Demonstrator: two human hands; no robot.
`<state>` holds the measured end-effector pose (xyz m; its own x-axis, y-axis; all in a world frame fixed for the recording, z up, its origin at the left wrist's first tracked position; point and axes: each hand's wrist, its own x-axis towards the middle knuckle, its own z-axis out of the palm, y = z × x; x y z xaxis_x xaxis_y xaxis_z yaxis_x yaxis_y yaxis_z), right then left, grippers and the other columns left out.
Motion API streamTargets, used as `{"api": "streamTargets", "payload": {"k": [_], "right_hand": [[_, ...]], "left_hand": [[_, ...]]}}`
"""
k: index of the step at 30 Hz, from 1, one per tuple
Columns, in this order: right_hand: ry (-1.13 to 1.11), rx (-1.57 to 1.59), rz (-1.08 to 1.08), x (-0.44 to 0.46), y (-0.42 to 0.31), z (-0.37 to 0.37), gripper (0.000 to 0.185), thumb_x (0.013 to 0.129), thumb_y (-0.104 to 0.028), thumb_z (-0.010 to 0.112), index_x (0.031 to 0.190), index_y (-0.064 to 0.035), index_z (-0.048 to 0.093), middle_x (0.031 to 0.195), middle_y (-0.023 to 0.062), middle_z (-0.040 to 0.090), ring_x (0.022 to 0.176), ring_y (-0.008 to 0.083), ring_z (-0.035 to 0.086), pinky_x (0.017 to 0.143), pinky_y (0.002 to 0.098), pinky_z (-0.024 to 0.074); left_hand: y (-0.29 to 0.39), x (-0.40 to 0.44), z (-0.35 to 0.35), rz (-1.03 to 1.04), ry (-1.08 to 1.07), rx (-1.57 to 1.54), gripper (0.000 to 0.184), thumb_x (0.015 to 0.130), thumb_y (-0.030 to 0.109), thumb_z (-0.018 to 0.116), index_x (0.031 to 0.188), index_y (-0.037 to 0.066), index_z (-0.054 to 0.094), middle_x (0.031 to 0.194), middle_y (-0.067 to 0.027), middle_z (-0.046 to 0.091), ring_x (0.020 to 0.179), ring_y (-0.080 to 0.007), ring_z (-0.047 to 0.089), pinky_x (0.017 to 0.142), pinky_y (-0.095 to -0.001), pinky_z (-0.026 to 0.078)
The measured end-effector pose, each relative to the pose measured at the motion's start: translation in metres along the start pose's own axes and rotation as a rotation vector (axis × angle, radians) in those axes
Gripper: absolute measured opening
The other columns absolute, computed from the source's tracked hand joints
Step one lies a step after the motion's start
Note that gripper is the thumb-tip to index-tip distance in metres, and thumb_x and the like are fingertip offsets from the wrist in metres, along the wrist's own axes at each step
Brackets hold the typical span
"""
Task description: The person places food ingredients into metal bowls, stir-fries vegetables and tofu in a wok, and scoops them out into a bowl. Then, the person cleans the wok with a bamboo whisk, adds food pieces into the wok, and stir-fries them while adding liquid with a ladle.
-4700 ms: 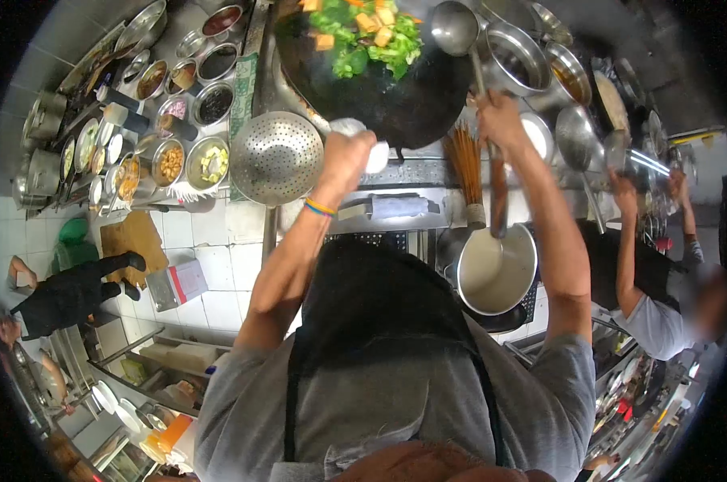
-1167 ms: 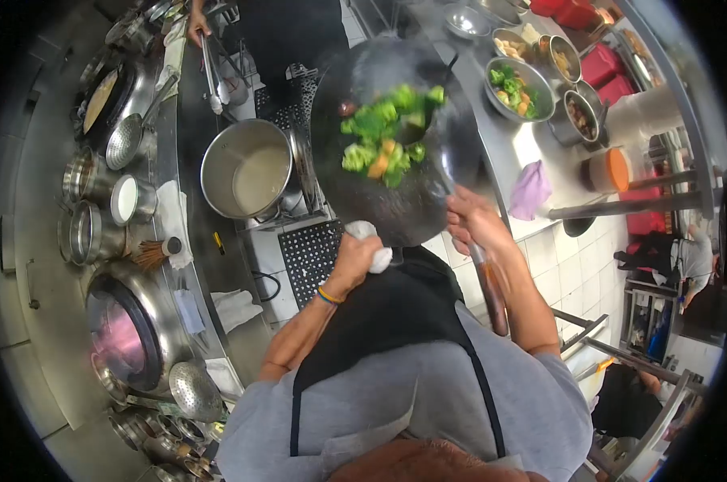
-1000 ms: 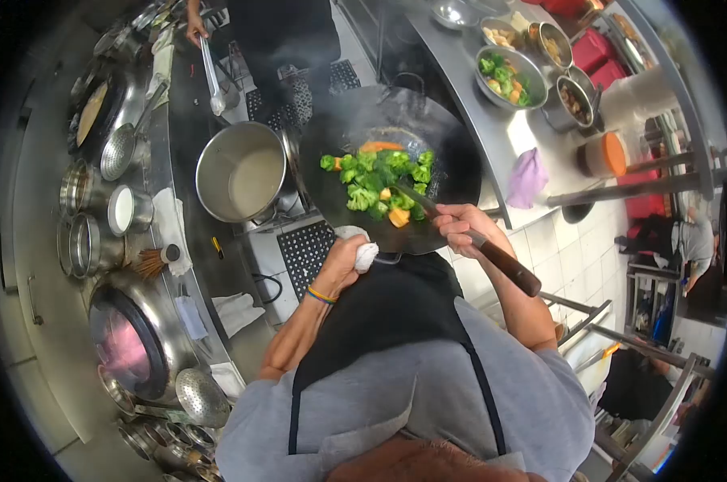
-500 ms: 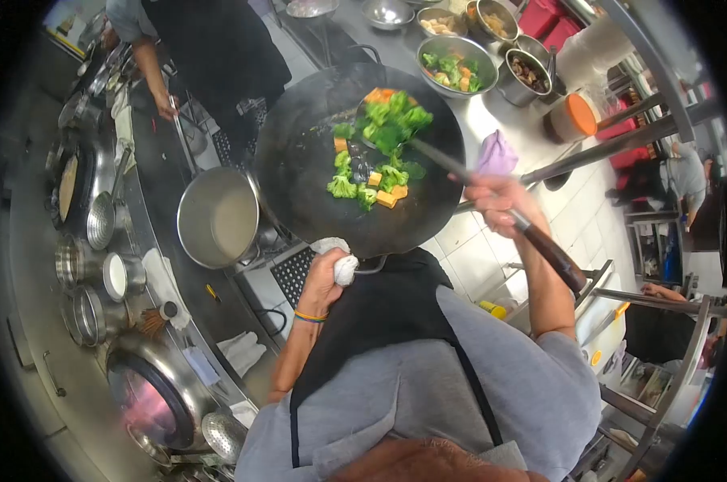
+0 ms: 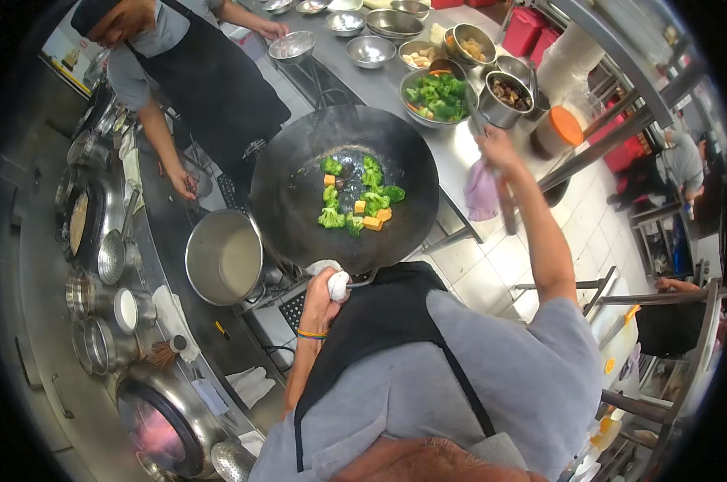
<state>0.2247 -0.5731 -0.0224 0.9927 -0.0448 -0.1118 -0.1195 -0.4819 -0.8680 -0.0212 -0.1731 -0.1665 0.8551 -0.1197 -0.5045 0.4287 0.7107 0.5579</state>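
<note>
My left hand (image 5: 321, 297) is closed around a folded white cloth (image 5: 338, 286) at the near handle of a large black wok (image 5: 295, 169). Broccoli florets (image 5: 371, 199) and orange cubes (image 5: 372, 223) lie in the middle of the wok. To the right, my right hand (image 5: 496, 149) grips a long-handled ladle (image 5: 508, 210). Its shaft reaches the rim of a steel bowl (image 5: 419, 119) heaped with broccoli and orange pieces. The ladle's head is hard to make out there.
Beside the wok stands a deep pot (image 5: 225, 261). A co-worker (image 5: 210, 72) touches a small bowl (image 5: 292, 46) across from me. Food bowls (image 5: 508, 98), an orange-lidded tub (image 5: 568, 126) and a purple cloth (image 5: 481, 191) are at right. A flame (image 5: 153, 430) burns lower left.
My right hand has moved the ladle with its heap of broccoli from the wok to the steel bowl. Less food is left in the wok. The co-worker has leaned in and reached a small bowl.
</note>
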Motion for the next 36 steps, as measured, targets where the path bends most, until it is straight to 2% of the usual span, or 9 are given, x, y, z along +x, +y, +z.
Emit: {"api": "streamTargets", "payload": {"k": [4,7,9,12,21,25,31,32,36], "right_hand": [[0.478,-0.432,-0.253,-0.009,0.016,0.022,0.049,0.086,-0.013,0.051,0.133,0.0017,0.046,0.099,0.0369,0.062,0.097,0.053,0.059,0.088,0.0552,0.0456],[0.477,-0.391,-0.327,-0.031,0.011,0.017,0.054,0.086,-0.013,0.051,0.138,0.0002,0.043,0.098,0.0354,0.063,0.097,0.0518,0.06,0.087,0.055,0.0464],[0.415,-0.284,-0.392,-0.042,0.017,0.021,0.056,0.089,-0.013,0.053,0.141,0.0022,0.04,0.085,0.025,0.065,0.072,0.0369,0.065,0.068,0.0457,0.0509],[0.126,0.126,-0.135,-0.116,-0.029,0.034,0.058,0.093,-0.014,0.055,0.144,0.0053,0.034,0.066,0.0028,0.051,0.041,0.0101,0.045,0.037,0.0284,0.0391],[-0.43,0.569,0.238,-0.202,-0.052,0.08,0.026,0.096,-0.014,0.055,0.118,-0.0014,0.049,0.064,-0.0023,0.042,0.038,0.0052,0.038,0.029,0.0234,0.0348],[-0.33,0.387,0.125,-0.214,-0.059,0.106,0.013,0.096,-0.015,0.053,0.09,-0.0105,0.042,0.065,-0.001,0.042,0.039,0.0058,0.037,0.03,0.0245,0.0332],[-0.513,0.587,0.323,-0.247,-0.089,0.15,0.008,0.099,-0.015,0.048,0.096,-0.0082,0.046,0.064,-0.0043,0.04,0.04,0.0046,0.035,0.031,0.0234,0.0318],[-0.577,0.663,0.391,-0.242,-0.081,0.157,0.01,0.099,-0.015,0.048,0.092,-0.0094,0.043,0.062,-0.0043,0.04,0.039,0.0051,0.035,0.031,0.0239,0.0318],[-0.918,1.068,0.942,-0.204,-0.021,0.188,0.022,0.101,-0.019,0.047,0.081,-0.0115,0.04,0.054,-0.0051,0.037,0.036,0.0072,0.034,0.031,0.0253,0.0303]], "left_hand": [[0.0,-0.007,-0.002,-0.02,-0.009,-0.044,0.015,0.091,0.016,0.053,0.084,0.005,0.06,0.067,-0.0092,0.061,0.052,-0.0187,0.059,0.037,-0.027,0.039],[0.006,-0.02,-0.001,-0.057,0.014,-0.126,0.018,0.093,0.021,0.052,0.088,0.006,0.059,0.067,-0.0114,0.061,0.052,-0.0213,0.059,0.038,-0.0282,0.042],[0.011,-0.003,0.001,-0.13,0.19,-0.232,0.025,0.096,0.028,0.05,0.09,0.006,0.058,0.07,-0.0121,0.06,0.053,-0.0225,0.059,0.038,-0.0303,0.043],[0.004,0.007,-0.016,-0.148,-0.141,-0.172,0.025,0.096,0.029,0.049,0.091,0.006,0.058,0.071,-0.0107,0.059,0.05,-0.0199,0.053,0.037,-0.0294,0.039],[-0.004,-0.031,-0.004,-0.038,-0.013,-0.124,0.02,0.093,0.025,0.053,0.081,0.01,0.058,0.061,-0.0048,0.054,0.044,-0.0143,0.049,0.031,-0.0256,0.027],[-0.037,-0.051,0.005,0.328,0.093,0.185,0.005,0.084,0.009,0.057,0.08,0.008,0.06,0.071,-0.0017,0.058,0.058,-0.013,0.058,0.049,-0.0301,0.045],[-0.062,-0.044,-0.022,0.59,0.192,0.853,0.011,0.079,0.006,0.058,0.069,0.002,0.06,0.067,-0.0005,0.057,0.06,-0.0147,0.058,0.051,-0.0343,0.044],[-0.06,-0.032,-0.033,0.974,0.043,1.12,0.012,0.08,0.007,0.058,0.069,0.003,0.061,0.062,-0.0012,0.055,0.055,-0.0144,0.056,0.048,-0.0328,0.042],[-0.029,-0.033,-0.029,0.042,0.066,0.073,0.022,0.091,0.019,0.053,0.073,0.008,0.058,0.061,-0.004,0.056,0.045,-0.0152,0.051,0.033,-0.0274,0.032]]}}
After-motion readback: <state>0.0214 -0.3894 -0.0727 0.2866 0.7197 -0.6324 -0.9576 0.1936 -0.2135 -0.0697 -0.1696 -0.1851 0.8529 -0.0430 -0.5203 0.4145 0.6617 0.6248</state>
